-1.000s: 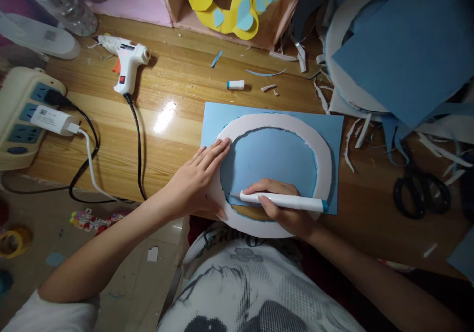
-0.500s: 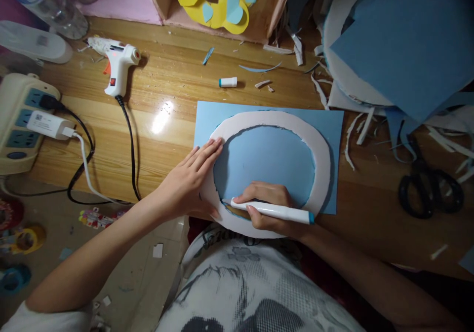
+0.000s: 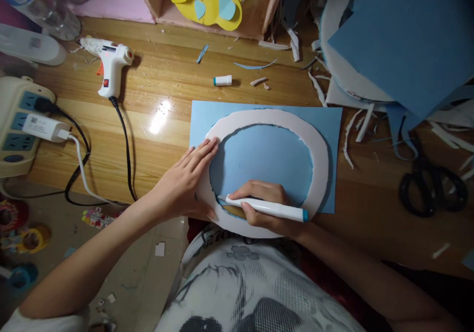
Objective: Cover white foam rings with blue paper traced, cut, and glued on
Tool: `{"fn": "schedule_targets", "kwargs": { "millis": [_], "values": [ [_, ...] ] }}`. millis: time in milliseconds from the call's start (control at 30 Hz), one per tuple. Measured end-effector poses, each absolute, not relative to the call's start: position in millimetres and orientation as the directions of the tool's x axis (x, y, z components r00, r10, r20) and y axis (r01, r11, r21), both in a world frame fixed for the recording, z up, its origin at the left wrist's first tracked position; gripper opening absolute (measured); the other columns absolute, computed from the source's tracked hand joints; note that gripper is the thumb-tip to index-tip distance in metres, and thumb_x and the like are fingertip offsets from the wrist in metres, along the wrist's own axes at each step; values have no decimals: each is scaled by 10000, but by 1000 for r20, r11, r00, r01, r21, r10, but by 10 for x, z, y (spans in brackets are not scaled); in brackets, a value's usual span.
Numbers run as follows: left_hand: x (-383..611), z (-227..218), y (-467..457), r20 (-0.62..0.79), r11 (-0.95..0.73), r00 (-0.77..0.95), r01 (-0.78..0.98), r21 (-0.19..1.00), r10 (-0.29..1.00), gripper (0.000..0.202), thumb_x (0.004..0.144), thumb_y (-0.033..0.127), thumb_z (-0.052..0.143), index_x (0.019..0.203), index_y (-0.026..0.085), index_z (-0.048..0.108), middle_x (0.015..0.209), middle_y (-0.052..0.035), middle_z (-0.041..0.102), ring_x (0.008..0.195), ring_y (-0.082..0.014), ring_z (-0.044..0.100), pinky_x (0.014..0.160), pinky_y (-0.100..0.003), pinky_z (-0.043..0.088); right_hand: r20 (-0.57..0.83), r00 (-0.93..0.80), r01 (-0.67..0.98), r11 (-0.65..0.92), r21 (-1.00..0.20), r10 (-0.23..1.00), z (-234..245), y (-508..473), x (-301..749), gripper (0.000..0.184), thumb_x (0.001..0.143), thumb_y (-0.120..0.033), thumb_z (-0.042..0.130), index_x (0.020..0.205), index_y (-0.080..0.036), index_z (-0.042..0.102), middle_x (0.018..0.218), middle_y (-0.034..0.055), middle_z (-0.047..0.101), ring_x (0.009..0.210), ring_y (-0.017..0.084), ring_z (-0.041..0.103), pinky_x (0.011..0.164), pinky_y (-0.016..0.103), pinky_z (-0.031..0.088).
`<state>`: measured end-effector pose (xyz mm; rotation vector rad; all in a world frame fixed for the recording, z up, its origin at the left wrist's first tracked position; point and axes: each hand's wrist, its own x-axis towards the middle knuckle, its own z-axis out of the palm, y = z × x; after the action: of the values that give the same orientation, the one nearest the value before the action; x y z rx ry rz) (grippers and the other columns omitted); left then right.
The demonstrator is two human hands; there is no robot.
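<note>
A white oval ring (image 3: 319,159) with rough cut edges lies over a light blue sheet of paper (image 3: 266,152) on the wooden table. My left hand (image 3: 188,174) is spread flat over the ring's left side, fingers pointing up and thumb low. In my right hand (image 3: 264,201) is a white marker (image 3: 274,208) with a teal end. Its tip is at the ring's lower left inner edge, by the sheet's near edge. The marker's white cap (image 3: 222,80) with a teal band lies on the table beyond the sheet.
A white glue gun (image 3: 111,65) lies at the left, near a power strip (image 3: 22,125) with plugs and cables. Black-handled scissors (image 3: 431,189) and paper scraps lie at the right. Another ring (image 3: 333,51) sits under blue paper (image 3: 403,41). A box with yellow cutouts (image 3: 218,6) stands behind.
The view has shifted slightly. The marker tip has moved a little up and left along the ring's inner edge. My left hand still rests on the ring.
</note>
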<state>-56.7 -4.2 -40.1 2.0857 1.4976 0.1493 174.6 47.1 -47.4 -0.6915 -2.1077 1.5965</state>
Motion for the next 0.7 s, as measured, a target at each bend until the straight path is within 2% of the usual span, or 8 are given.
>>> {"fn": "schedule_targets", "kwargs": {
  "millis": [133,267,433,700],
  "values": [
    [-568,-394,-40,-239,-214,368,844,492,899,1319,532,733,676,1486,148,-22,1556,-167,112,1424,-327,111,1156,-481,173,62,-807,106,246,-963,588,-484,478,1736,178,776,-143,519,884,-190,654,799,23,704,703,133,636,656,239,495],
    [-571,-395,-35,-242,-210,371,836,506,896,1318,533,732,677,1486,160,-31,1557,-166,106,1422,-339,111,1152,-503,172,54,-799,123,250,-960,598,-477,482,1741,166,756,-139,520,828,-186,662,746,19,700,643,126,625,615,232,487],
    [-572,-397,-35,-239,-207,370,833,512,898,1308,539,730,677,1486,157,-20,1557,-164,105,1421,-344,110,1153,-507,167,3,-777,179,226,-958,629,-442,483,1750,162,787,-169,506,816,-193,663,763,24,718,666,139,646,627,242,490],
    [-570,-394,-32,-237,-211,375,830,516,896,1317,533,741,671,1486,172,-37,1557,-169,102,1419,-352,104,1143,-520,179,18,-773,172,237,-956,634,-448,468,1745,172,770,-140,507,800,-185,670,746,34,715,662,148,647,623,251,481]
  ]
}}
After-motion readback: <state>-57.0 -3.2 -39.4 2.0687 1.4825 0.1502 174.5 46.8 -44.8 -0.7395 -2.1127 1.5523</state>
